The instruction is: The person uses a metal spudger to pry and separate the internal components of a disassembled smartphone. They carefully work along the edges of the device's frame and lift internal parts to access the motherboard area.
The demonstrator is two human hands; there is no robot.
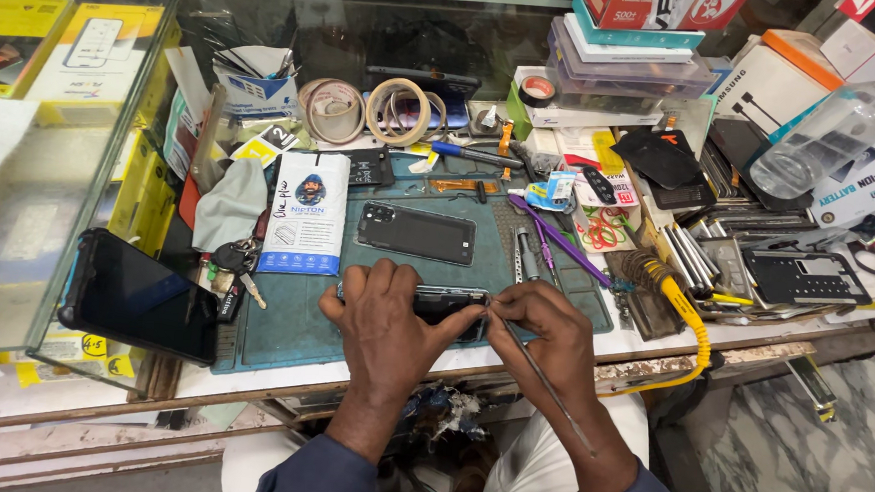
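My left hand [385,325] grips a dark phone body [445,302] on the near edge of the teal work mat [294,318]. My right hand [543,331] pinches a thin metal tool [548,387], with its tip against the phone's right end. The tool's long shaft runs back over my wrist. A detached black back cover [415,232] lies on the mat just beyond the hands. Most of the held phone is hidden under my fingers.
A black phone [143,297] rests at the left on a glass case [33,155]. A white flat packet [306,212], keys [235,259], tape rolls [397,110], a purple tool [558,240], a yellow coiled cable [688,324], stacked boxes [628,46] and a plastic bottle [833,132] crowd the bench.
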